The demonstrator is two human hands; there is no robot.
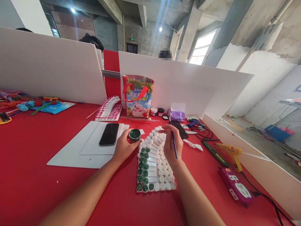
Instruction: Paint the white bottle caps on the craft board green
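My left hand is closed round a small open jar of dark green paint, held tilted so its inside shows. In my right hand is a thin blue paintbrush; its tip is hidden behind my fingers, near the far end of the model. Between my forearms lies a white model with a curved, stepped strip down its middle and rows of small rosettes on both sides. Several rosettes on the near left are green, while the others are white.
A black phone lies on white boards. Behind stand a pink-and-white model, a printed bag, two paint jars and purple tissues. A yellow glue gun, a green cutter and a purple power strip lie right.
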